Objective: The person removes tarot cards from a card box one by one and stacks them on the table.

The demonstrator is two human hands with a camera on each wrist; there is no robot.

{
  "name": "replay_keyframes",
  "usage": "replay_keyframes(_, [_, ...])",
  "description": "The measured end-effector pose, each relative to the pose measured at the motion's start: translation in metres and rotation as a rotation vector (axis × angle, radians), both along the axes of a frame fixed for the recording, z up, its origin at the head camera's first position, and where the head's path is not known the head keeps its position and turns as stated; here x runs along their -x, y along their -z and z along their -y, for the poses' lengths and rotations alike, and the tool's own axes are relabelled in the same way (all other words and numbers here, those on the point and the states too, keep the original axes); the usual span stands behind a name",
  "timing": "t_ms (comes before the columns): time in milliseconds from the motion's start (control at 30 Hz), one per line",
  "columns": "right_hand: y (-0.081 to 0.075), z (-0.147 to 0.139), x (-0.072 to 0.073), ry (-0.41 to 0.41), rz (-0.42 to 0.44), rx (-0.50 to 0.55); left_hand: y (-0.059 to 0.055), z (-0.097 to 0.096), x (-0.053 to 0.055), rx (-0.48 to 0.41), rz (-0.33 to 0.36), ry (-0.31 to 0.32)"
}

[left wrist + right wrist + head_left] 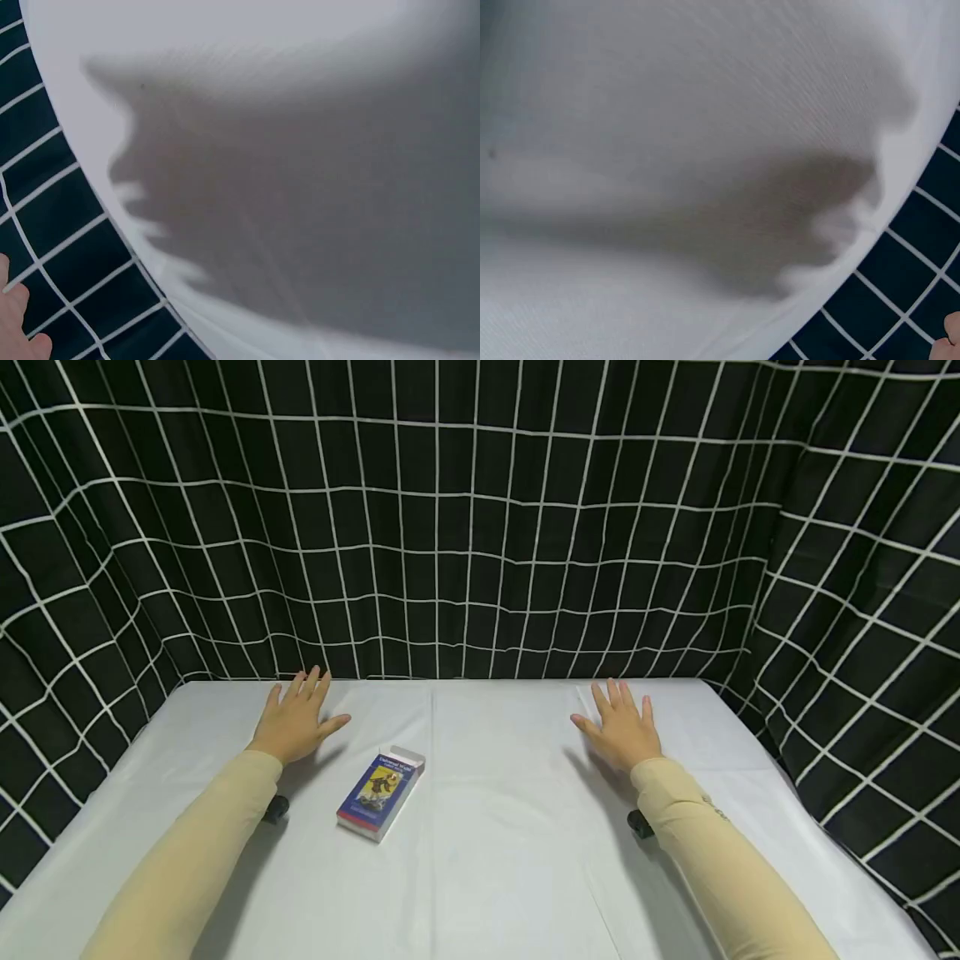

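Note:
A blue card box [378, 793] with a yellow picture on its front and a red band lies on the white table, left of the middle. The flap at its far end stands open. My left hand [294, 720], fingers spread, is up and to the left of the box and holds nothing. On the right side, my right hand [619, 727] is also spread and holds nothing. Each hand casts a shadow on the cloth. In the left wrist view only some fingertips [19, 319] show at the lower left edge; in the right wrist view, a bit of fingers [949, 341] shows.
A white cloth covers the table [510, 860]. Behind it and at both sides hangs a black curtain [465, 527] with a white grid. Under each sleeve a dark wrist camera [276, 809] shows.

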State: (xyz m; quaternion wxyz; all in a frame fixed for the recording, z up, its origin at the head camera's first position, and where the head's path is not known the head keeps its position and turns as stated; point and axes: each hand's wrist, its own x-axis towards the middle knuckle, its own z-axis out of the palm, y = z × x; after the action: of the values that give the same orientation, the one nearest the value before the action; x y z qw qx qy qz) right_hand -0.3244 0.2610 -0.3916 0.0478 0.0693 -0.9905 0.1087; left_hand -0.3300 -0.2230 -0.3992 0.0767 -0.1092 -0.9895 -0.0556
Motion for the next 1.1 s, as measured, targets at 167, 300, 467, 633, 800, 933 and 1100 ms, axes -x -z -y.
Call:
replay_keyframes(167, [0.001,0.003,-0.004,-0.015,0.008,-0.015,0.003,0.000,-0.005,0.011,0.004,0.031])
replay_keyframes(300, [0.002,0.006,-0.006,-0.030,0.008,-0.022,0.002,0.002,-0.009,0.033,-0.007,0.049])
replay_keyframes(467, [0.002,0.008,-0.009,-0.034,-0.009,-0.018,-0.005,-0.001,-0.018,0.044,-0.004,0.081])
replay_keyframes(633, [0.005,0.007,-0.014,-0.051,-0.030,-0.022,-0.005,-0.005,-0.028,0.035,0.006,0.091])
replay_keyframes(800, [0.006,0.006,-0.021,-0.071,-0.004,-0.031,0.001,-0.007,-0.031,0.030,0.001,0.104])
replay_keyframes(933, [0.005,0.006,-0.026,-0.088,0.013,-0.003,0.004,-0.008,-0.032,0.023,0.000,0.120])
replay_keyframes(1100, [0.002,0.011,-0.031,-0.126,0.009,0.009,0.002,-0.009,-0.035,0.026,-0.003,0.141])
